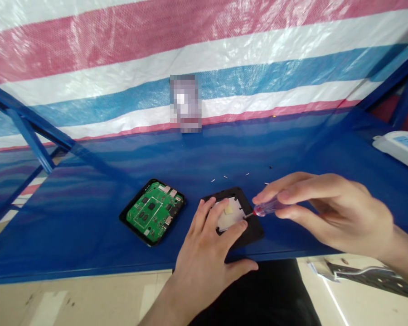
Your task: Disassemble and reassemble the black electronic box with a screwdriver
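My left hand (pixel 209 244) lies with spread fingers over a black square casing (pixel 253 233), pressing on it. Inside the casing is a pale metal plate (pixel 231 218) with a small yellowish patch on it. My right hand (pixel 336 210) grips a screwdriver (pixel 269 207) with a clear handle and a red collar. The driver's shaft slants down to the plate's right edge, close to my left fingertips; whether its tip sits in a screw is too small to tell. To the left, a green circuit board (pixel 152 210) rests in a black shell (pixel 136 228).
Several small screws (pixel 225 177) lie on the blue table (pixel 98 217) beyond the casing, with a tiny black bit (pixel 271 167) nearby. A white power strip (pixel 399 147) is at the right. Blue metal legs (pixel 32 140) and a striped sheet (pixel 122 59) bound the back.
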The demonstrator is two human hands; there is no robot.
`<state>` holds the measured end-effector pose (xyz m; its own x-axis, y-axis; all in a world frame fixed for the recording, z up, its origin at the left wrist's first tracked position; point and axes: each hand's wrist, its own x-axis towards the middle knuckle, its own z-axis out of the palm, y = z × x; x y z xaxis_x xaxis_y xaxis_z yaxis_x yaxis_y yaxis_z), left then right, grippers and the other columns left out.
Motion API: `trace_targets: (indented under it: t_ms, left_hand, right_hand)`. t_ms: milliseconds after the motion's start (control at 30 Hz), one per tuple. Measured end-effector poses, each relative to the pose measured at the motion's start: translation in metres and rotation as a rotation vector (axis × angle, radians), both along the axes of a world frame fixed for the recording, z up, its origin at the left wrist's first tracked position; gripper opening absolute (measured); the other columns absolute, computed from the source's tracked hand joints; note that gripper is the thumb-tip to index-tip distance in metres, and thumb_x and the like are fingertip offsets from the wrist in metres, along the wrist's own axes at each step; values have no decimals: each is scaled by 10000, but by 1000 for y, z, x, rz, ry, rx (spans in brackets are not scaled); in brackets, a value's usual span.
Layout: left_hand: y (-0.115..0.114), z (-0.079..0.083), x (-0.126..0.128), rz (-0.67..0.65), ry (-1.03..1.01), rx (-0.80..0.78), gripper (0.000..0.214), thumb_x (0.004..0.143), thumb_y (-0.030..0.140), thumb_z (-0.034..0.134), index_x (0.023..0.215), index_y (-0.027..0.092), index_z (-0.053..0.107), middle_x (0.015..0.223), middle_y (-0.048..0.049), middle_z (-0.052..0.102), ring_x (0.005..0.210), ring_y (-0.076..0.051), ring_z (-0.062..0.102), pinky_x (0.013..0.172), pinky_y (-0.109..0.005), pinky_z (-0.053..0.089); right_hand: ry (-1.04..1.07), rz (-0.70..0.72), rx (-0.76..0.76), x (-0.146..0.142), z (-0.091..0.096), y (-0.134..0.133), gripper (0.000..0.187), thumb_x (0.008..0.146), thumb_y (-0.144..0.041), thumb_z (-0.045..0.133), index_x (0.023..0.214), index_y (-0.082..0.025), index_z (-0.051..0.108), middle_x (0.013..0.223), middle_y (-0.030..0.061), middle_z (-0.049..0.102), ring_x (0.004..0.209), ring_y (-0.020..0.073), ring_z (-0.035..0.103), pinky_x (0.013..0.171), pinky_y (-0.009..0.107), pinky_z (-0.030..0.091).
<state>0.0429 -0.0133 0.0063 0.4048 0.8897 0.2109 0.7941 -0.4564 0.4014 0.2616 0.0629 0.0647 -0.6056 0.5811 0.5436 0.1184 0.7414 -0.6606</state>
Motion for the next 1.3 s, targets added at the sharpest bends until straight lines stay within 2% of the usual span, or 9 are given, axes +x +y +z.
trace_targets:
  t_ms: [200, 367, 467, 633, 933, 1100, 1300]
  left_hand:
    - [-2, -3, -3, 10, -54, -17, 574, 711, 437, 858, 1184, 255, 588, 1441, -124, 467, 1402, -407, 345, 1098, -637, 399]
    - [-8, -3, -12, 78, -161, 21, 555, 774, 374, 808, 1212, 237, 496, 1430, -133, 478, 1388, -365, 368, 1107, -591, 405]
    - [-11, -1, -18, 101, -109, 42, 580, 790, 363, 783, 1256, 239, 461, 1462, -134, 454, 1405, -369, 345, 1107, -606, 394]
    - [-10, 1, -28, 134, 29, -31, 793, 739, 399, 798, 1383, 238, 364, 1540, -143, 382, 1419, -385, 350, 1089, -602, 424]
    - [-7, -6, -32, 124, 99, -98, 977, 745, 512, 763, 1491, 189, 222, 1608, -171, 270, 1473, -357, 263, 1130, -561, 387]
    - [-1, -5, -34, 114, 110, -105, 990, 746, 539, 743, 1500, 158, 226, 1591, -193, 303, 1474, -368, 255, 1138, -571, 369]
    - [1, -3, -36, 109, 77, -107, 949, 761, 483, 730, 1489, 133, 231, 1542, -203, 389, 1453, -361, 311, 1132, -558, 387]
  right_hand:
    - [24, -17, 4, 2, -1, -3, 347, 857, -52, 669, 1102, -278, 576, 976, 30, 744, 940, 173, 746, 783, 266, 639]
    - [50, -50, 4, 4, -1, -7, 361, 840, -33, 678, 1091, -274, 582, 975, 34, 753, 931, 182, 752, 764, 270, 649]
    - [70, -52, 9, 4, -1, -8, 382, 821, -11, 684, 1082, -275, 597, 960, 33, 761, 912, 193, 757, 748, 288, 659]
    - [99, -43, -21, 4, -2, -10, 445, 807, 40, 656, 1114, -278, 601, 974, 43, 763, 872, 210, 764, 687, 310, 675]
    - [98, -57, -18, 1, -3, -9, 444, 811, 34, 658, 1118, -279, 591, 991, 31, 750, 898, 192, 756, 689, 284, 672]
    - [21, -102, -29, 0, -6, -4, 400, 860, -52, 649, 1148, -319, 573, 1036, 24, 747, 932, 191, 748, 728, 298, 662]
    - [-44, -108, -28, -3, -3, -2, 367, 884, -100, 641, 1158, -331, 559, 1075, 17, 743, 951, 182, 743, 762, 297, 656]
